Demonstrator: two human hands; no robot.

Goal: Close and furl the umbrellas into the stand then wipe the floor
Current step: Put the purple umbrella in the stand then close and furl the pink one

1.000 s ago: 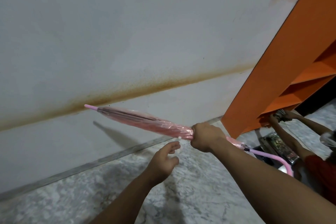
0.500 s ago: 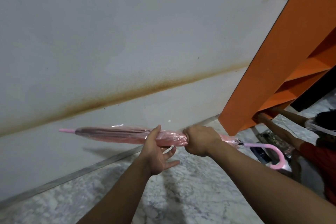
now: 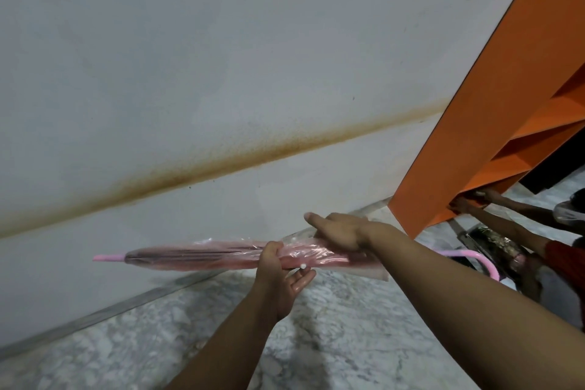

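Furling is under way: the pink umbrella (image 3: 202, 255) is closed and held level above the marble floor (image 3: 332, 336). Left hand (image 3: 278, 275) cups the canopy from below, fingers wrapped around it; right hand (image 3: 340, 229) lies on top, fingers extended — smoothing folds. Stowing and floor wiping remain. No stand identifiable; the handle is partly hidden.

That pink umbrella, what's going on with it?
A person is furling a closed pink umbrella, held level above the marble floor near a stained wall. The left hand grips its middle, while the right hand lies flat along the canopy, fingers straight. A second person's arms reach under an orange cabinet.
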